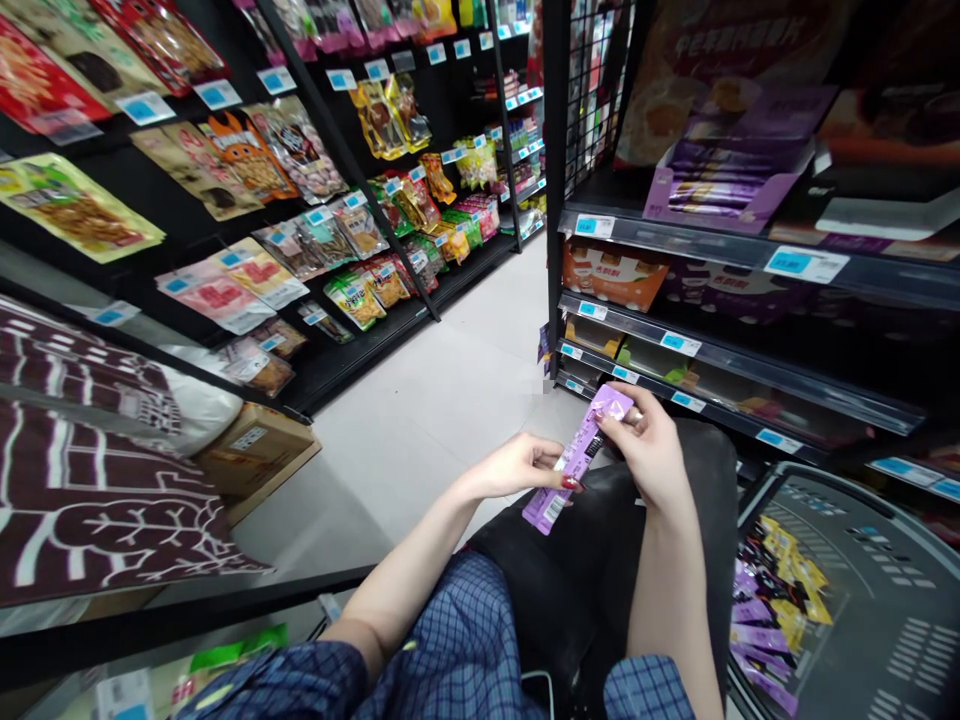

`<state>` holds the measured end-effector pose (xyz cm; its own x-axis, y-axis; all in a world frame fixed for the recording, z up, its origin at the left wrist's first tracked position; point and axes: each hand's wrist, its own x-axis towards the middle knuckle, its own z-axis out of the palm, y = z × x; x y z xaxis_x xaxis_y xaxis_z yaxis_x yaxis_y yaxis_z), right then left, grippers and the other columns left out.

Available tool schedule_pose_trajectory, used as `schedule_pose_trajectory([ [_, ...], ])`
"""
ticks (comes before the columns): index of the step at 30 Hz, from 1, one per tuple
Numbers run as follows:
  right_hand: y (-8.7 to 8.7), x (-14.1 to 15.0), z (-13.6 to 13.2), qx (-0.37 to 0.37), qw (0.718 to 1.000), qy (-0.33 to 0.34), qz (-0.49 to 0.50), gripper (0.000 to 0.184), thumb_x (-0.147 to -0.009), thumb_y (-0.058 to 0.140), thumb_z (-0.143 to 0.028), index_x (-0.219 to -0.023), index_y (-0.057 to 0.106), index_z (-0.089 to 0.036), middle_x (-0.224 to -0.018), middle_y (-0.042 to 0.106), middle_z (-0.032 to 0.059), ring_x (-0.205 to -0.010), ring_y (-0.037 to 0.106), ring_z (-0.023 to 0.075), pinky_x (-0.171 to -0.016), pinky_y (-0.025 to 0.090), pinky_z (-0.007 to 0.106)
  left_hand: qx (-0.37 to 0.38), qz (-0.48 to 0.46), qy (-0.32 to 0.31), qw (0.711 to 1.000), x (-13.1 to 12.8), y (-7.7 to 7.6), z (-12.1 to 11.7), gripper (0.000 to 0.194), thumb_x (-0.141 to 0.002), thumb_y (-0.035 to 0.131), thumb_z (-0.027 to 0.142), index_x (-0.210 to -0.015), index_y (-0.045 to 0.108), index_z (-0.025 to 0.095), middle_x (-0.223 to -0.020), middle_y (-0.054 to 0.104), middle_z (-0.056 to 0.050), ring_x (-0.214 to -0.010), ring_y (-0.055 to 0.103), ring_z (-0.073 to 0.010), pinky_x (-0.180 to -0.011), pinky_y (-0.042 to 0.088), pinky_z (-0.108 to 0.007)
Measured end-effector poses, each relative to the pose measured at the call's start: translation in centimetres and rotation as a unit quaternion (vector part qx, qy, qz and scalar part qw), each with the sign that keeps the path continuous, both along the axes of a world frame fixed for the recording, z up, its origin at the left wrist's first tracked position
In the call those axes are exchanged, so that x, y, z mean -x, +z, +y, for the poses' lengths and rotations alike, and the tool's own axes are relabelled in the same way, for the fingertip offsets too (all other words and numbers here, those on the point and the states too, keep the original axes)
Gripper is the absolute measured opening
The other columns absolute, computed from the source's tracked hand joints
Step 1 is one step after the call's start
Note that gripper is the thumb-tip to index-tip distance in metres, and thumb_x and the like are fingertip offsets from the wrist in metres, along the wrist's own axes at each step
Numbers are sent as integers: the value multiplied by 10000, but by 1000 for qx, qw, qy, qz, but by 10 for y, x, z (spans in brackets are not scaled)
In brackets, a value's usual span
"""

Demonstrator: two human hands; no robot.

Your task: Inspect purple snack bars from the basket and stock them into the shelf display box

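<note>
A slim purple snack packet (579, 455) with a barcode at its lower end is held slantwise above my lap. My left hand (529, 466) pinches its lower half between thumb and fingers. Higher up, my right hand (643, 435) grips the upper end, thumb on the printed face. At my right stands a grey shopping basket (862, 560), with several purple packets (761, 640) and yellow and black packets (787, 580) lying in it. An open purple display box (731, 195) of similar slim packets sits on the shelf ahead to the right.
Black shelves (675, 330) with price tags rise close on my right. Hanging snack bags (300, 150) fill the rack across the aisle. A cardboard box (259, 455) and a brown patterned cloth (97, 470) are at the left, beside the pale floor (427, 400).
</note>
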<state>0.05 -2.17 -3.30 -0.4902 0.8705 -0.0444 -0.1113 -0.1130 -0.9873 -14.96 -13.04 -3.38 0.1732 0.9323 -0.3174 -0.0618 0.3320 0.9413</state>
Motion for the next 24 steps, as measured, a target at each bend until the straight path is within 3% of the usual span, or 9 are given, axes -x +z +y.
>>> schedule_pose_trajectory([
  [4, -3, 6, -1, 54, 998, 14, -2, 288, -605, 752, -358, -787, 613, -184, -624, 609, -21, -522, 538, 119, -470, 447, 235, 12, 6, 33, 999, -5, -5, 2, 248, -665, 748, 262, -853, 715, 104, -848, 747, -103, -752, 705, -210, -737, 547, -302],
  [9, -7, 9, -1, 109, 993, 8, 44, 282, -571, 770, -330, -752, 618, -177, -578, 598, -28, -484, 517, 110, -432, 426, 228, 20, -4, 51, 998, -4, -3, 4, 233, -602, 776, 244, -788, 737, 111, -793, 751, -88, -728, 708, -222, -716, 550, -305],
  [12, -8, 11, -1, 98, 994, 1, 43, 271, -575, 767, -326, -745, 615, -180, -575, 597, -31, -476, 513, 109, -426, 425, 227, 28, -3, 56, 998, -5, 0, 6, 206, -596, 777, 228, -762, 744, 111, -752, 748, -81, -701, 705, -210, -680, 546, -281],
  [15, -10, 13, 0, 73, 997, -19, 26, 261, -586, 756, -334, -731, 594, -190, -585, 600, -34, -481, 522, 111, -432, 449, 232, 49, -62, 67, 995, -9, -2, 7, 253, -608, 788, 251, -806, 733, 104, -778, 748, -91, -678, 701, -195, -661, 551, -277],
  [18, -12, 14, 1, 72, 997, -22, -3, 273, -599, 744, -349, -752, 585, -189, -598, 606, -31, -496, 544, 118, -447, 486, 241, 86, -136, 84, 983, -14, -8, 7, 325, -618, 804, 301, -843, 707, 86, -775, 742, -109, -633, 695, -184, -632, 562, -292],
  [24, -23, 13, 6, 93, 995, -9, -42, 380, -512, 799, -264, -815, 587, -175, -573, 595, -51, -482, 561, 114, -408, 491, 219, 129, -169, 120, 970, -19, -23, 12, 270, -638, 801, 257, -775, 661, 70, -692, 722, -111, -576, 690, -191, -569, 568, -290],
])
